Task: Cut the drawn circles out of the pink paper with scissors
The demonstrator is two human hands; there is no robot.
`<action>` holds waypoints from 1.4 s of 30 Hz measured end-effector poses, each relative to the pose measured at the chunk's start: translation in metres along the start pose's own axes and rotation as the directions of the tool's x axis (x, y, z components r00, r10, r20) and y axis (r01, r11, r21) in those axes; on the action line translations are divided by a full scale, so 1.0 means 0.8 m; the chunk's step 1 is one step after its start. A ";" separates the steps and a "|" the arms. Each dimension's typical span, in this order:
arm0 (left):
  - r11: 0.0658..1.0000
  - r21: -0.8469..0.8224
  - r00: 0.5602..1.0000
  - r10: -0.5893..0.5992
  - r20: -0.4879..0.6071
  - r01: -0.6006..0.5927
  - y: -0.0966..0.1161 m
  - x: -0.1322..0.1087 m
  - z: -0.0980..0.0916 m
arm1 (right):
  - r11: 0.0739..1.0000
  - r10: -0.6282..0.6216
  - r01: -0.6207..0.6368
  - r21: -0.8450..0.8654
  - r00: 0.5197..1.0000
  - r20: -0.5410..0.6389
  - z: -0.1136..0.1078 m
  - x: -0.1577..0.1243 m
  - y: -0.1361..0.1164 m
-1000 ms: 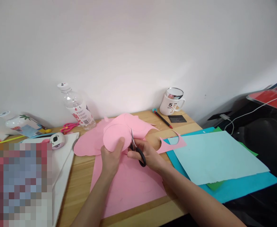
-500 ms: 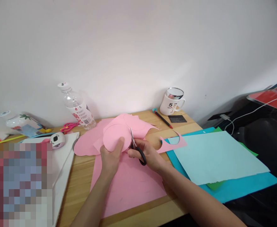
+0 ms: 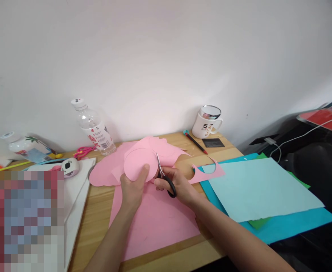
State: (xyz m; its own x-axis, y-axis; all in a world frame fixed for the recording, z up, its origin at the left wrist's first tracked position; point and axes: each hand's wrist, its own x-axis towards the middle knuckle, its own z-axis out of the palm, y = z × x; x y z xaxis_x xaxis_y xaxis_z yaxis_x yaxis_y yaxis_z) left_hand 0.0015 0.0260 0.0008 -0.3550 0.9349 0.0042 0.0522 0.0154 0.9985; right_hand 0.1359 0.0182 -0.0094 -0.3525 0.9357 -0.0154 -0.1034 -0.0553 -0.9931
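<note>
Between thumb and fingers, my left hand [image 3: 133, 189] pinches a round pink paper disc [image 3: 139, 162], with the thumb lying on its face. My right hand [image 3: 177, 183] is closed around the black handles of a pair of scissors [image 3: 170, 185]. Their blades point up and away, along the right edge of the disc. Behind lie more pink paper pieces [image 3: 103, 170], partly covered by the disc. A large pink sheet [image 3: 157, 226] lies flat under both wrists. To the right is a pink offcut [image 3: 208, 173] with curved cut-outs.
Light blue paper [image 3: 265, 189] lies over blue and green sheets at the right. A white mug [image 3: 205, 124], a pen [image 3: 196, 142] and a black card [image 3: 213, 142] sit at the back. A bottle [image 3: 98, 132] and pink scissors [image 3: 83, 152] stand left, beside a white tape dispenser [image 3: 70, 167].
Almost nothing differs. The whole view has shifted very slightly, and both hands keep their hold on the disc and the scissors at nearly the same place.
</note>
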 end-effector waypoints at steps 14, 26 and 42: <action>0.995 -0.092 0.999 -0.038 0.034 0.041 0.001 0.004 -0.001 | 0.999 0.041 -0.041 0.030 0.999 -0.006 0.000 -0.002 0.000; 0.997 -0.069 0.998 -0.015 0.053 0.018 -0.007 0.005 -0.002 | 0.998 0.040 -0.037 0.044 0.996 -0.082 0.015 -0.002 0.006; 1.000 -0.015 0.995 -0.017 0.098 0.019 -0.004 0.002 0.000 | 0.991 0.023 -0.014 0.131 0.997 -0.069 0.012 0.000 0.000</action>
State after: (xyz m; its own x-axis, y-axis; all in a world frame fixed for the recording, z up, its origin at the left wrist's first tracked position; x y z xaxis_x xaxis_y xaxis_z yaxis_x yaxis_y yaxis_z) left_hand 0.0005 0.0275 -0.0027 -0.2631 0.9646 -0.0185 0.0313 0.0277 0.9991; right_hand 0.1266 0.0148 -0.0080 -0.2901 0.9559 -0.0463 -0.2196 -0.1136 -0.9690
